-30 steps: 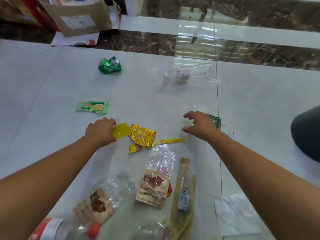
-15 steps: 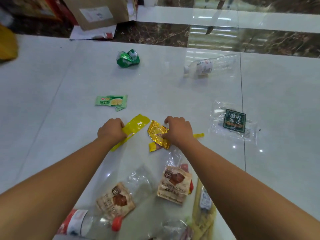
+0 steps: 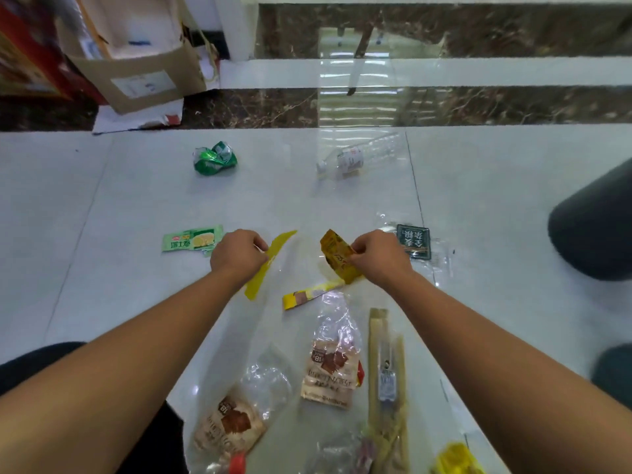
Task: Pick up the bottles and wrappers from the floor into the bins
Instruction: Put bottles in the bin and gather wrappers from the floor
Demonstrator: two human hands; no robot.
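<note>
Head view, looking down on a white tiled floor [image 3: 102, 206] strewn with litter. Left hand [image 3: 239, 254]: fingers curled, grasping a plain yellow strip wrapper [image 3: 260, 279] near its middle; the strip runs slantwise, both ends showing past the fist. Right hand [image 3: 379, 256]: fingers and thumb pinching a crinkled gold wrapper [image 3: 337, 254] at its right edge, the wrapper standing on its side; whether it is clear of the floor cannot be told. Between and just below the hands: a narrow yellow-and-brown strip [image 3: 313, 294], flat on the tile. Just left of the left hand: a flat green-and-yellow sachet [image 3: 192, 239]. Just right of the right hand: a clear bag with a dark green label [image 3: 415, 241]. Farther off: a crumpled green wrapper [image 3: 214, 158] to the left, and a clear plastic bottle [image 3: 359, 155] lying on its side to the right, the two well apart. Between the forearms, nearer the camera: two clear bags with brown print, one central [image 3: 330, 374], one lower left [image 3: 229, 422]; a long tan wrapper [image 3: 386, 371] beside the central bag; a yellow item [image 3: 455, 460] at the bottom edge, cut off. Top left: an open cardboard box [image 3: 136, 63] on a dark marble band [image 3: 478, 107]. Right edge: a dark rounded object [image 3: 595, 227], partly out of frame; kind not determinable.
</note>
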